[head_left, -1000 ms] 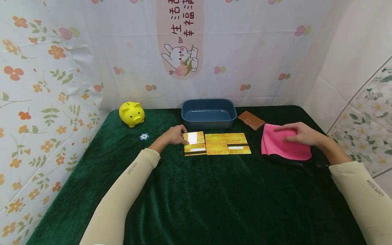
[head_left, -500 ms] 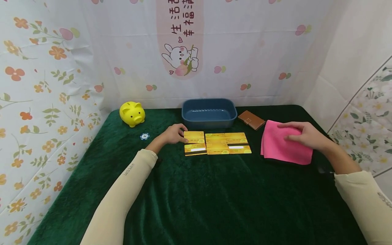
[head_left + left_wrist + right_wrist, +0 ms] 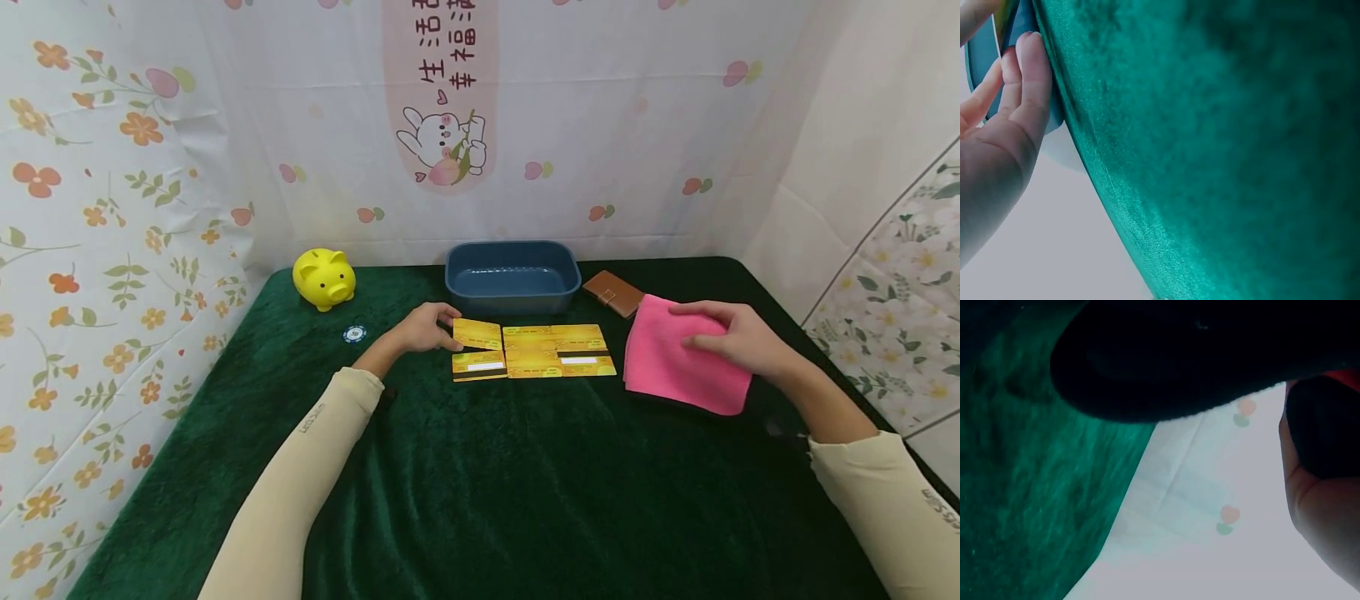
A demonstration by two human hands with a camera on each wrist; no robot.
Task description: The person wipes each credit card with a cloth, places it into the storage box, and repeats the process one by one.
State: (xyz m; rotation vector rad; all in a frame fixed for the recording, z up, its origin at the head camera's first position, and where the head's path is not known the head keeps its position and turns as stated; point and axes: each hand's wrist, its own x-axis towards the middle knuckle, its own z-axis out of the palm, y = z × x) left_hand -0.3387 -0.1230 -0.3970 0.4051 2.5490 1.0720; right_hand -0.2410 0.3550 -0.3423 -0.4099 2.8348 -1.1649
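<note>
Right hand [image 3: 738,337]: nearest to us, its thumb and fingers pinch the right part of the cloth [image 3: 667,362].
Cloth: left of and forward from that hand; pink above, dark beneath in the right wrist view, seemingly folded. We cannot tell whether any part rests on the table.
Left hand [image 3: 426,327]: a little farther off, thumb and fingers pinching a card [image 3: 477,333] by its left edge.
Step at the card: we judge it to be the pick-up, barely begun.
Next move at the card: we think it calls for a firm pinch and a rise clear of its neighbours.
Card: just right of the left hand; thin, golden, set askew above a striped card [image 3: 480,371].
Chip [image 3: 354,334]: left of the left hand, blue and white.
Wallet [image 3: 613,293]: beyond the right hand, brown.
Dish [image 3: 512,307]: beyond the cards, blue.
Pig [image 3: 324,282]: beyond the chip, yellow.
</note>
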